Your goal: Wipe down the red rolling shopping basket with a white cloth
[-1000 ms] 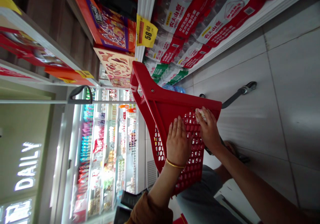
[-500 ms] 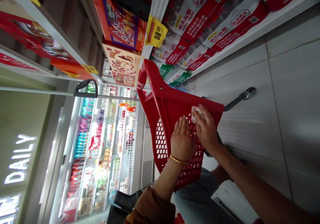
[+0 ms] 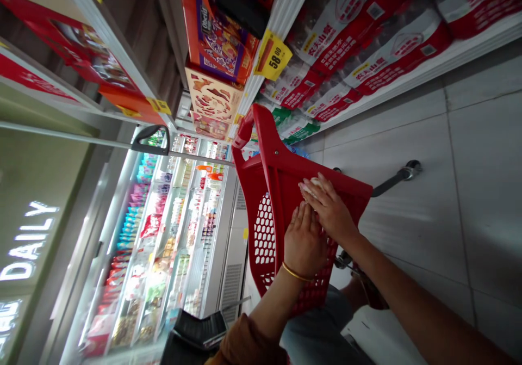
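A red plastic rolling basket [image 3: 293, 174] with a honeycomb of holes in its wall takes up the middle of the tilted view. My left hand [image 3: 305, 240], with a gold bangle at the wrist, lies flat on that wall, fingers stretched out and together. Just beside it, my right hand [image 3: 328, 207] presses a crumpled whitish cloth or tissue [image 3: 315, 182] against the red plastic; its fingers cover most of it. The two hands touch or nearly touch at the fingers.
Wrapped packs of bottled water [image 3: 367, 49] line the low shelf at upper right. Snack boxes [image 3: 218, 44] and a yellow price tag [image 3: 272, 55] sit above them. A lit refrigerated display [image 3: 163, 234] stands at left. A caster [image 3: 411, 169] shows over the tiled floor [image 3: 481, 191].
My right hand has slid with the cloth up and left along the basket wall, its fingers now flatter over it. My left hand stays on the wall. The whole view has shifted slightly.
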A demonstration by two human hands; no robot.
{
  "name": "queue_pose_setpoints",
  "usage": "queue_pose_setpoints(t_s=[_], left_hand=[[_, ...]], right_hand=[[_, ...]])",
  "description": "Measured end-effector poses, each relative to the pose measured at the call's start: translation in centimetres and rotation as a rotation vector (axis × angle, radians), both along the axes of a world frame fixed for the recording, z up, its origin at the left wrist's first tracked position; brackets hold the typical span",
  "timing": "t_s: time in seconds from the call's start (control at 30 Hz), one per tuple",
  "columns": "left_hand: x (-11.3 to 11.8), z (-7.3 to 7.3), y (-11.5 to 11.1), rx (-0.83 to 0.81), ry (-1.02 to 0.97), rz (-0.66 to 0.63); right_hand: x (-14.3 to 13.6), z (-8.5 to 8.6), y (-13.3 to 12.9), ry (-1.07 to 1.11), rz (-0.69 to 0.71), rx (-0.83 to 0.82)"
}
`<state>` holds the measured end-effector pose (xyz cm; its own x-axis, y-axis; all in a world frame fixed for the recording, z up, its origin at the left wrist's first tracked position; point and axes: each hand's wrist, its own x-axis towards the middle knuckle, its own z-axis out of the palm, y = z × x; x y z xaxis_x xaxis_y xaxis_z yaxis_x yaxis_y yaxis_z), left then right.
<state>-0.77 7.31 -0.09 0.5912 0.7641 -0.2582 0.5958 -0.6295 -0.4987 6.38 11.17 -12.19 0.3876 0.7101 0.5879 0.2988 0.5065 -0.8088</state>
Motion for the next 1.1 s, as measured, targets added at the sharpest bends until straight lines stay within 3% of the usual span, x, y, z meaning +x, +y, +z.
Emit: queue_pose_setpoints(t_s=[0.17, 0.33, 0.47, 0.63, 0.8, 0.9, 1.1], left_hand=[[0.3, 0.3, -0.1, 0.006, 0.073, -0.009], [0.4, 0.8, 0.3, 0.034, 0.136, -0.051], [0.7, 2.3, 1.2, 0.109, 0.160, -0.119], [0.9, 4.3, 2.6, 0.230, 0.166, -0.141], [0.2, 4.5, 3.2, 0.247, 0.181, -0.182], [-0.2, 4.2, 3.3, 0.274, 0.185, -0.160], [-1.1, 4.2, 3.0, 0.261, 0.191, -0.121]], right_hand=[[-0.3, -2.1, -0.9, 0.063, -0.121, -0.083], [-0.4, -2.1, -1.2, 0.178, -0.140, -0.107], [-0.4, -0.9, -1.2, 0.235, -0.110, -0.091], [-0.6, 2.0, -0.4, 0.236, -0.031, 0.046], [-0.4, 3.9, 1.2, 0.164, -0.003, 0.122], [-0.3, 3.5, 1.4, 0.117, -0.026, 0.083], [-0.7, 1.2, 0.6, 0.110, -0.093, -0.018]])
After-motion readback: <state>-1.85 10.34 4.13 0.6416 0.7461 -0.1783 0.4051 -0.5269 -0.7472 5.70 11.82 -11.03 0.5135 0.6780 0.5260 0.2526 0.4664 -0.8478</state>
